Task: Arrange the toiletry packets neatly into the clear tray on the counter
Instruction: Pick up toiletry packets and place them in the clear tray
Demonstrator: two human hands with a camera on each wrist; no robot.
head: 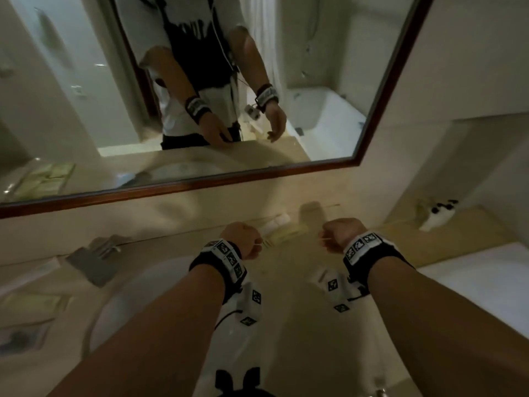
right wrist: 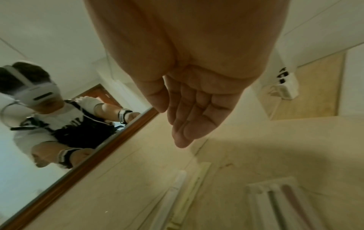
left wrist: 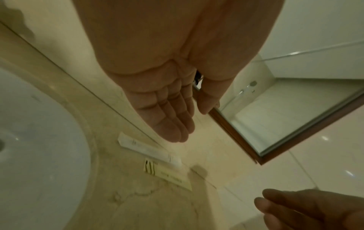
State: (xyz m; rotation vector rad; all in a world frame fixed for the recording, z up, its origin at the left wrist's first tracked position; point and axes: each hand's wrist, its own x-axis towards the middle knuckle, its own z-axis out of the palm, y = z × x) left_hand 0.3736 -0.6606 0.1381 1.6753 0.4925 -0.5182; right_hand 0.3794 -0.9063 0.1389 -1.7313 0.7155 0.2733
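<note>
Both grips are empty: the left hand (left wrist: 167, 109) and the right hand (right wrist: 195, 112) hover above the bench (head: 286, 270) with fingers straight and relaxed, apart from every object. Two toiletry packets lie on the bench just beyond the left hand, against the back wall: a white packet (left wrist: 145, 149) and, touching it on the side nearer the person, a cream packet (left wrist: 169, 174). More long packets (right wrist: 275, 202) lie near the right hand in the right wrist view. The clear tray (head: 31, 302), already holding pale packets, sits far to the left of the left hand, on the other side of the basin (head: 137, 296) and the tap (head: 97, 259). The step in hand appears to be reaching for the next packet. Recommended procedure: pinch one packet at its edge, lift it flat, carry it across the basin and lay it parallel to the packets in the tray. The cream packet carries dark printed marks at one end; blur makes them unreadable.
</note>
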